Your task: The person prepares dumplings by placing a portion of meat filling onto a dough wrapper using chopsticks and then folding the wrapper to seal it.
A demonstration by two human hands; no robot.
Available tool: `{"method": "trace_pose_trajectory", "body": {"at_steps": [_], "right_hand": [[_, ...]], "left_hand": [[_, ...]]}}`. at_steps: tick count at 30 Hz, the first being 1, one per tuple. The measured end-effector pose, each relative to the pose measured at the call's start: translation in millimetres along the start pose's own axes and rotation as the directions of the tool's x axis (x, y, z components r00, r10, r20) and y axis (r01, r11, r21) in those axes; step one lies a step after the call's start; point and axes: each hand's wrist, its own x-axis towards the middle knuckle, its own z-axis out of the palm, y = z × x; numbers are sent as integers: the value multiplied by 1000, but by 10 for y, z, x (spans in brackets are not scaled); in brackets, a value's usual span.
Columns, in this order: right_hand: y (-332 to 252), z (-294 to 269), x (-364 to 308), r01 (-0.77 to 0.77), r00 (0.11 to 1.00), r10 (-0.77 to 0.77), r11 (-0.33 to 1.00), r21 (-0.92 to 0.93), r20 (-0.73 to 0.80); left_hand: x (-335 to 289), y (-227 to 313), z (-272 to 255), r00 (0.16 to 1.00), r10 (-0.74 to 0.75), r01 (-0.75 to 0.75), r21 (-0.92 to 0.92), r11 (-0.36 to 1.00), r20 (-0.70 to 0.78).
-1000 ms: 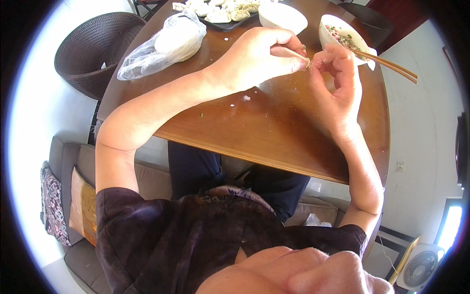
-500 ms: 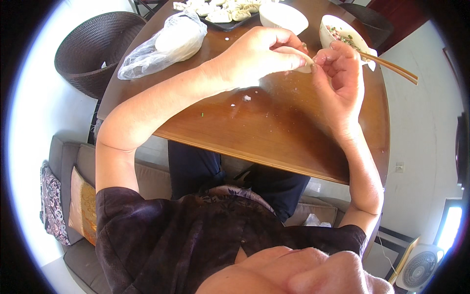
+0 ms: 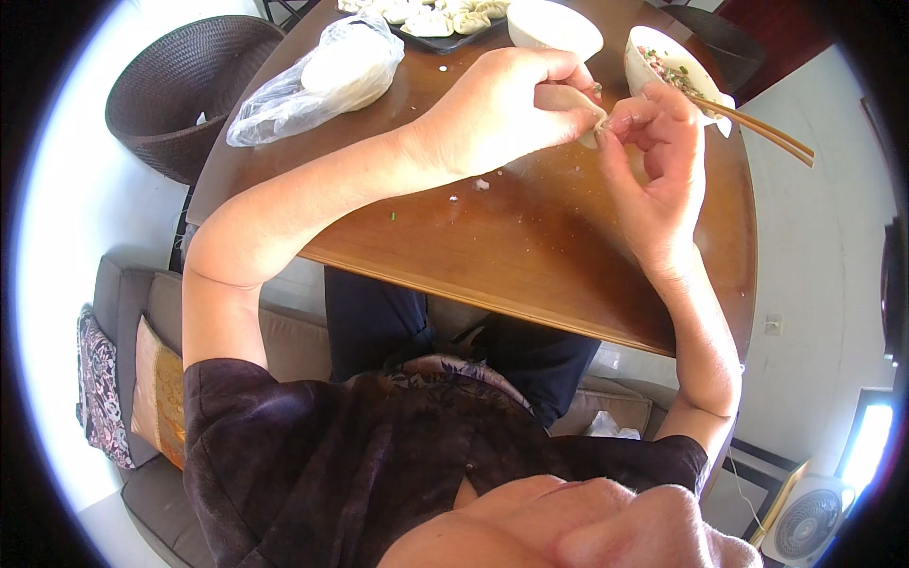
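Head view: left hand held a dough wrapper between thumb and fingers, narrow grip. Right hand pinched the wrapper's right edge, thumb to fingertips. Wrapper was left of the filling bowl and nearer the person than it. Chopsticks lay over that bowl's near rim, sticking out to its right. White bowl was left of the filling bowl; dark tray with dumplings farther left; plastic bag well left. White crumbs lay left of the filling bowl, nearer the person.
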Motion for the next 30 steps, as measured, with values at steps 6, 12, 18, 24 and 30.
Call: {"method": "trace_pose_trajectory", "body": {"at_steps": [6,12,18,24,30], "right_hand": [[0,23,15,-24,999,25,999,34,-20],[51,20,-2,-11,1000,11,1000,-3,-1],[55,-16,10,-48,999,48,995,-89,-12],[52,-37,34,-54,998,52,996,-76,-24],[-26,-18,7,51,998,-48,993,-104,27]], "left_hand": [[-2,14,-20,998,39,-42,56,998,45],[-23,53,-1,997,-47,49,-30,998,62],[-2,-5,0,995,-53,67,-186,980,79],[15,-46,-13,991,-111,123,-192,974,75],[11,-15,26,994,-100,105,-191,976,37]]}}
